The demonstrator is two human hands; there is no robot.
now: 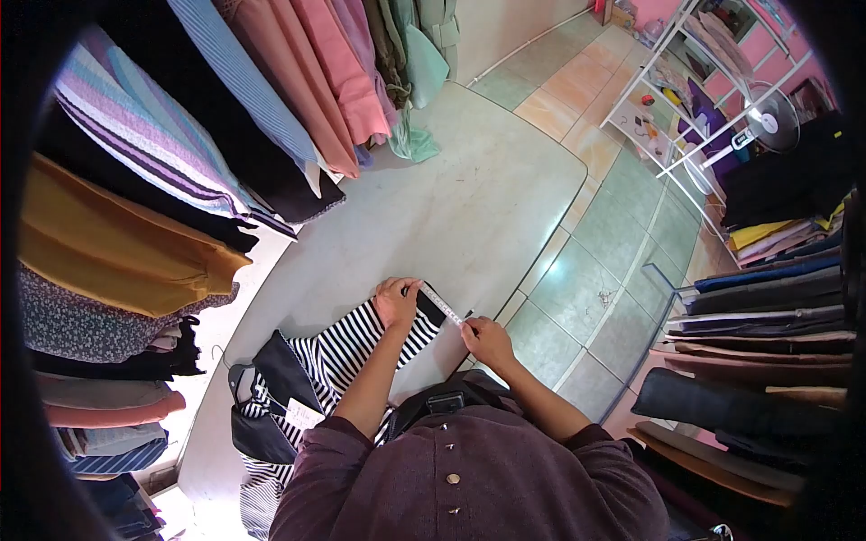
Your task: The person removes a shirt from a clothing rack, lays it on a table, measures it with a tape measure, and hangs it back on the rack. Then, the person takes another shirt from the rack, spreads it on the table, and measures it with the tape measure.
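A black-and-white striped garment [347, 347] with black panels lies on the pale table, a hanger [236, 383] at its neck and a white tag [304, 415] on it. My left hand [395, 302] rests on the dark band at its edge, fingers closed on one end of a white measuring tape [439, 304]. The tape runs taut along that band to my right hand [487, 343], which pinches it between thumb and fingers near the table's front edge.
The pale table [433, 198] has rounded corners. Hanging clothes [135, 234] crowd the left and far side. A white shelf rack [667, 117] and a fan [771, 117] stand at far right. More clothes hang on a rail [767, 325] at right, beyond the tiled floor [586, 270].
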